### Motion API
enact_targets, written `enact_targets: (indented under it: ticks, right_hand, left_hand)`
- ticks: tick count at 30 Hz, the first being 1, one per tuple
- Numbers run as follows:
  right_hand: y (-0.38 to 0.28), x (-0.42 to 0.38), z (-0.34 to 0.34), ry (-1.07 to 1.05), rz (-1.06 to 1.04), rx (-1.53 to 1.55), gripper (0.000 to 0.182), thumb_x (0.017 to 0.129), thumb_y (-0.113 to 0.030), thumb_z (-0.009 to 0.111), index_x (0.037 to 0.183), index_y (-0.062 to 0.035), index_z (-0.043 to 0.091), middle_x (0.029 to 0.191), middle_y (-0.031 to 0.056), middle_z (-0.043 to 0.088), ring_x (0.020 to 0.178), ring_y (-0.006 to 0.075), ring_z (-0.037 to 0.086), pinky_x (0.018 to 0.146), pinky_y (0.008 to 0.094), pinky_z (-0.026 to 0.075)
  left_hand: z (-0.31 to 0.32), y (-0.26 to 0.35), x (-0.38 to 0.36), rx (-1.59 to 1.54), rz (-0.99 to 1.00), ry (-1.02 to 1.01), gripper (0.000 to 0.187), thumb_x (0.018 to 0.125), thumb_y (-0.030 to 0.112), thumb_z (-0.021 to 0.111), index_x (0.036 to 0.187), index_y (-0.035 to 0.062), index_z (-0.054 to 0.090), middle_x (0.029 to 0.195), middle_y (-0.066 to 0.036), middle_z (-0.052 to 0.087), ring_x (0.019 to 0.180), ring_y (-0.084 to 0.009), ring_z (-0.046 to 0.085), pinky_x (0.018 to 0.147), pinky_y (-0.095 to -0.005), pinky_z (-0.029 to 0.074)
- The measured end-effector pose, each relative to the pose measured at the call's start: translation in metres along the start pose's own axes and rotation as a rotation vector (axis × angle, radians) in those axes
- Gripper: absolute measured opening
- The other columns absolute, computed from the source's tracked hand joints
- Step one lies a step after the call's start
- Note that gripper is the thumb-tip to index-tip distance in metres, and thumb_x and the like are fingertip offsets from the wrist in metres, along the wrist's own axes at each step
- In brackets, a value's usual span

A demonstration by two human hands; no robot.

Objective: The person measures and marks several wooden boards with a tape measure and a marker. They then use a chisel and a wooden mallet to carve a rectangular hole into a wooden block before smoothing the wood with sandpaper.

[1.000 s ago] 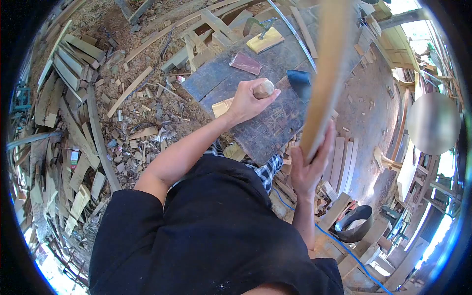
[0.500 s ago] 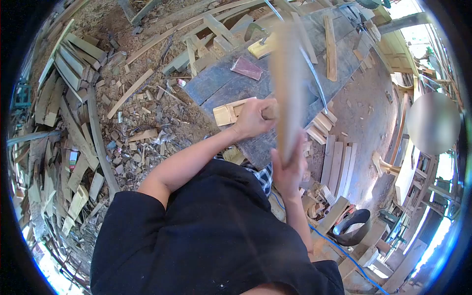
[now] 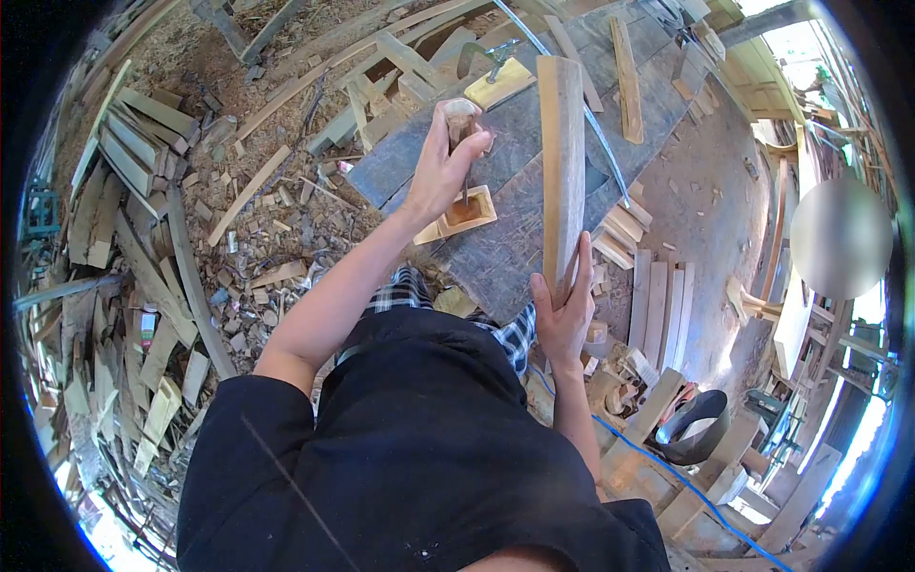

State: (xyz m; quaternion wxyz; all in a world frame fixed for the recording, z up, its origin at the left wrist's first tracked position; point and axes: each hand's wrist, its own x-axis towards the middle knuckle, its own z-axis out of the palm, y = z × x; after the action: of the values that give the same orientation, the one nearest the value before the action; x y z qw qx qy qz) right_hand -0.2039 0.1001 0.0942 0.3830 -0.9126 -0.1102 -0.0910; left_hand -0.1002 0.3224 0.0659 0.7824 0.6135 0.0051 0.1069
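My left hand (image 3: 448,157) is closed around a brown wooden-handled tool (image 3: 462,122). A thin dark shaft runs down from it into a small, hollowed wooden block (image 3: 481,212) with a brown inside, lying on the workbench (image 3: 467,272). Whether the shaft's tip touches the bottom cannot be made out. My right hand (image 3: 564,319) grips the lower end of a long, slightly curved wooden board (image 3: 562,172), held upright over the bench. A reddish sanding block is mostly hidden behind my left hand.
A clamp (image 3: 498,62) sits by a yellowish wood piece (image 3: 500,84) at the far side. A pale blue strip (image 3: 608,153) crosses the bench. Wood scraps (image 3: 267,276) litter the ground at left. Cut boards (image 3: 658,300), a black belt loop (image 3: 694,427) and a blue cord (image 3: 658,462) lie at right.
My left hand has moved up and left, away from the board, bringing the tool over the hollowed block. The board, blurred before, is now steadier in my right hand.
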Motion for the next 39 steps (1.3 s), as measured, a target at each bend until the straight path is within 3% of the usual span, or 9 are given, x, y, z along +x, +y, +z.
enact_targets:
  ticks: [6, 13, 15, 19, 21, 24, 31, 37, 39]
  right_hand:
    - [0.001, -0.004, 0.001, -0.027, 0.050, 0.005, 0.078, 0.083, -0.019, 0.071, 0.148, -0.0042, 0.030, 0.133, 0.0251, 0.054, 0.111, 0.0383, 0.062, 0.089, 0.0415, 0.052]
    - [0.003, -0.006, 0.000, 0.016, 0.012, -0.003, 0.079, 0.083, -0.021, 0.071, 0.149, -0.0055, 0.030, 0.129, 0.0254, 0.057, 0.104, 0.0377, 0.066, 0.085, 0.0415, 0.053]
    - [0.000, -0.007, -0.003, -0.080, 0.162, 0.056, 0.075, 0.088, -0.022, 0.066, 0.149, -0.0039, 0.026, 0.145, 0.0232, 0.042, 0.131, 0.0382, 0.045, 0.106, 0.0452, 0.038]
    - [0.000, -0.007, -0.003, -0.083, 0.199, 0.076, 0.075, 0.088, -0.020, 0.066, 0.149, -0.0038, 0.027, 0.147, 0.0222, 0.040, 0.134, 0.0374, 0.042, 0.107, 0.0449, 0.036]
    - [0.005, -0.006, -0.001, 0.043, 0.011, -0.035, 0.078, 0.082, -0.020, 0.072, 0.148, -0.0053, 0.032, 0.123, 0.0260, 0.060, 0.103, 0.0384, 0.066, 0.084, 0.0429, 0.053]
    - [0.006, -0.007, -0.002, 0.064, 0.008, -0.013, 0.078, 0.082, -0.018, 0.072, 0.148, -0.0054, 0.033, 0.125, 0.0255, 0.059, 0.105, 0.0387, 0.065, 0.085, 0.0430, 0.053]
    - [0.005, -0.008, -0.001, 0.089, -0.012, -0.019, 0.078, 0.081, -0.015, 0.073, 0.147, -0.0040, 0.033, 0.130, 0.0251, 0.056, 0.110, 0.0383, 0.062, 0.088, 0.0431, 0.052]
    - [0.007, -0.011, -0.002, 0.081, 0.035, -0.009, 0.078, 0.081, -0.015, 0.073, 0.147, -0.0030, 0.033, 0.130, 0.0251, 0.056, 0.112, 0.0370, 0.062, 0.090, 0.0418, 0.051]
    - [0.007, -0.011, -0.002, 0.082, 0.048, 0.001, 0.078, 0.081, -0.014, 0.073, 0.147, -0.0026, 0.033, 0.132, 0.0249, 0.055, 0.114, 0.0347, 0.061, 0.091, 0.0405, 0.051]
  left_hand:
    - [-0.006, 0.000, -0.007, 0.153, 0.026, -0.113, 0.031, 0.093, 0.016, 0.055, 0.120, 0.0075, 0.044, 0.095, -0.002, 0.047, 0.088, -0.0102, 0.046, 0.083, -0.0264, 0.039]
    - [-0.008, -0.007, -0.015, 0.479, 0.092, -0.184, 0.028, 0.088, 0.020, 0.070, 0.106, 0.0054, 0.054, 0.086, -0.001, 0.057, 0.075, -0.0077, 0.052, 0.068, -0.0254, 0.044]
    - [-0.013, -0.010, -0.013, 0.519, 0.138, -0.205, 0.027, 0.085, 0.020, 0.075, 0.098, 0.0045, 0.058, 0.082, -0.001, 0.059, 0.072, -0.0072, 0.053, 0.064, -0.0249, 0.045]
    - [-0.019, -0.011, -0.003, 0.428, 0.011, -0.226, 0.022, 0.080, 0.017, 0.080, 0.080, 0.0054, 0.061, 0.075, 0.002, 0.061, 0.065, -0.0048, 0.052, 0.060, -0.0230, 0.044]
    - [-0.020, -0.018, 0.006, 0.329, -0.091, -0.161, 0.033, 0.076, 0.028, 0.084, 0.088, 0.0057, 0.063, 0.073, 0.003, 0.061, 0.063, -0.0049, 0.054, 0.059, -0.0250, 0.048]
    - [-0.001, -0.021, 0.006, 0.025, -0.101, 0.002, 0.032, 0.078, 0.026, 0.084, 0.086, 0.0053, 0.061, 0.070, 0.004, 0.057, 0.061, -0.0043, 0.053, 0.055, -0.0218, 0.046]
    - [0.034, -0.038, 0.001, -0.039, -0.035, 0.123, 0.031, 0.078, 0.023, 0.083, 0.085, 0.0054, 0.058, 0.072, 0.004, 0.058, 0.061, -0.0046, 0.053, 0.054, -0.0228, 0.046]
    - [0.051, -0.035, -0.018, 0.313, 0.177, 0.147, 0.029, 0.079, 0.020, 0.081, 0.087, 0.0048, 0.057, 0.071, -0.004, 0.059, 0.063, -0.0131, 0.057, 0.058, -0.0297, 0.047]
    - [0.054, -0.039, -0.029, 0.356, 0.291, 0.032, 0.026, 0.079, 0.015, 0.078, 0.089, 0.0048, 0.056, 0.078, -0.009, 0.060, 0.068, -0.0224, 0.060, 0.062, -0.0327, 0.047]
